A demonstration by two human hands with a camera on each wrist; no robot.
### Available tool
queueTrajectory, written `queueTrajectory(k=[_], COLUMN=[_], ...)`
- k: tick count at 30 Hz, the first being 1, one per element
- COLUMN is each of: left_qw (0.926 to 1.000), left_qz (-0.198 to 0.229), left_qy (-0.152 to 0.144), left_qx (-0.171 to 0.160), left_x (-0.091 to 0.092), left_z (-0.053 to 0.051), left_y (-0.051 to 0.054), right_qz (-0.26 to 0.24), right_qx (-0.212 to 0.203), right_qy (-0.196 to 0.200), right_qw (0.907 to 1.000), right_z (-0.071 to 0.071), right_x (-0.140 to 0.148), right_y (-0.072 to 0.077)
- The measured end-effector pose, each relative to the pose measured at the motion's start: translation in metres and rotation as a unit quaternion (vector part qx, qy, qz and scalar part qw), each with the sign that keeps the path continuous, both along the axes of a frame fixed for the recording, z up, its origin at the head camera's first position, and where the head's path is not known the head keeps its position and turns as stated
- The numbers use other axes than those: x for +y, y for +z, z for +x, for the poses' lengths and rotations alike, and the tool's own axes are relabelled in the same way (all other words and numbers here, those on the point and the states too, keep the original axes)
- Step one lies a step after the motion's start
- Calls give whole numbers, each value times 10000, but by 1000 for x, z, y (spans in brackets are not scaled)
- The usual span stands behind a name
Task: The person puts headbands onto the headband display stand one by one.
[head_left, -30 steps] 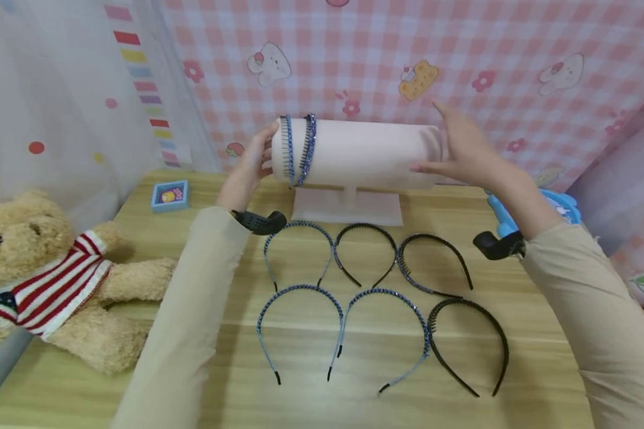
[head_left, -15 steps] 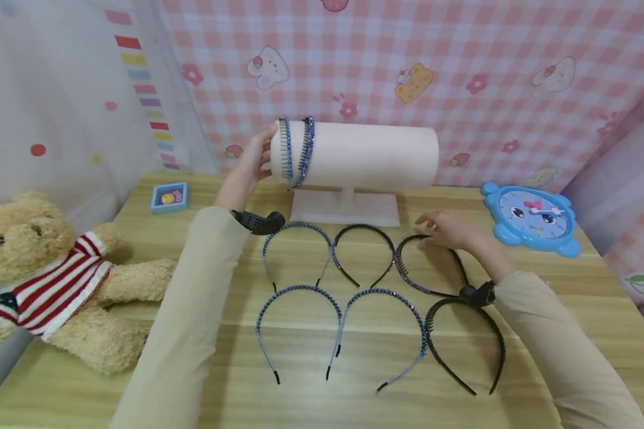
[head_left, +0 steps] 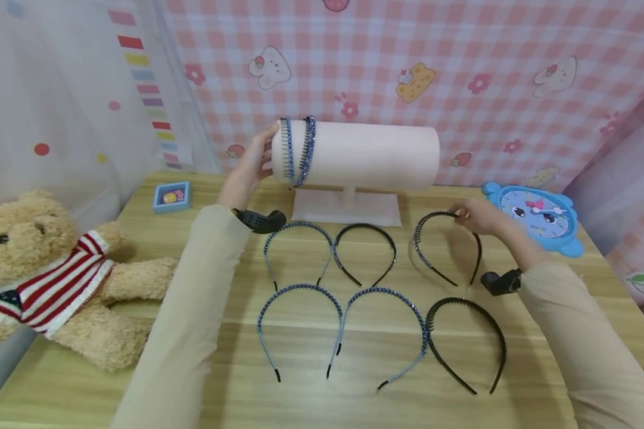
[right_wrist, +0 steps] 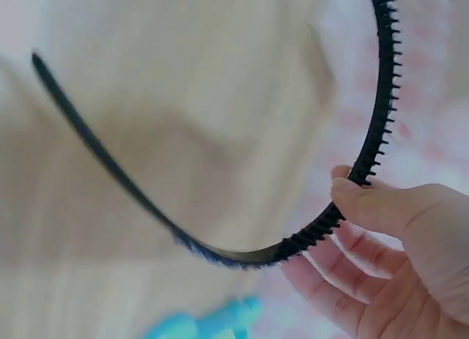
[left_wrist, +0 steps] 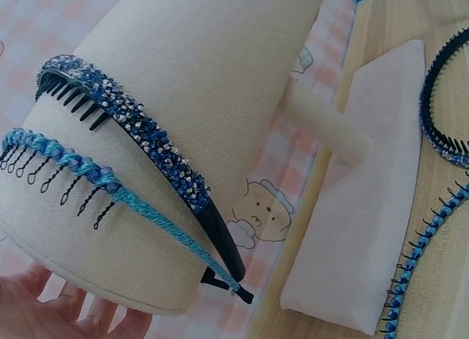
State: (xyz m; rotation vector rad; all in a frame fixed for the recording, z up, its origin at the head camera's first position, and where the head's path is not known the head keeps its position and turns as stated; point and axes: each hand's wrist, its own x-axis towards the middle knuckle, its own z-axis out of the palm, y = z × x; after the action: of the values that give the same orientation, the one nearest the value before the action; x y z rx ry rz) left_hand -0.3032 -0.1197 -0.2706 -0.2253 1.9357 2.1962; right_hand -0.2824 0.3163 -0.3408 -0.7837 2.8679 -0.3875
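Observation:
A pale padded roll [head_left: 375, 155] on a stand [head_left: 322, 208] carries a light blue headband [head_left: 288, 152] and a glittery dark blue headband [head_left: 310, 152] near its left end. My left hand [head_left: 251, 161] supports that end; in the left wrist view its fingers [left_wrist: 69, 306] lie against the rim. Between thumb and fingers, my right hand [head_left: 478, 215] pinches a black toothed headband [head_left: 434, 215] with a blue glittery part, raised off the table. The right wrist view shows the thumb [right_wrist: 374, 207] pressed on the band [right_wrist: 377, 127].
Several headbands lie in two rows on the table, among them a blue one [head_left: 299, 288] and a black one [head_left: 474, 302]. A blue clock [head_left: 536, 217] is at the right, a small blue frame [head_left: 171, 197] back left, a teddy bear [head_left: 134, 280] at the left.
My right hand came down from the roll's right end, took hold of the black toothed headband in the back row and lifted it back and right. My left hand stayed put.

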Motion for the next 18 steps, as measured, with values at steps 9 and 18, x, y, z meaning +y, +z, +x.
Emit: queueTrajectory(k=[9, 18], left_qw=[9999, 10000], left_qz=[31, 14], left_qy=[20, 29], left_qx=[-103, -46], left_x=[1, -1], left_z=[-1, -1], left_y=[2, 0], right_qz=[-674, -2203], right_qx=[-900, -508], right_qy=[-1995, -2820], right_qw=[9734, 9324], right_z=[22, 29], right_x=[5, -30], right_y=[70, 83])
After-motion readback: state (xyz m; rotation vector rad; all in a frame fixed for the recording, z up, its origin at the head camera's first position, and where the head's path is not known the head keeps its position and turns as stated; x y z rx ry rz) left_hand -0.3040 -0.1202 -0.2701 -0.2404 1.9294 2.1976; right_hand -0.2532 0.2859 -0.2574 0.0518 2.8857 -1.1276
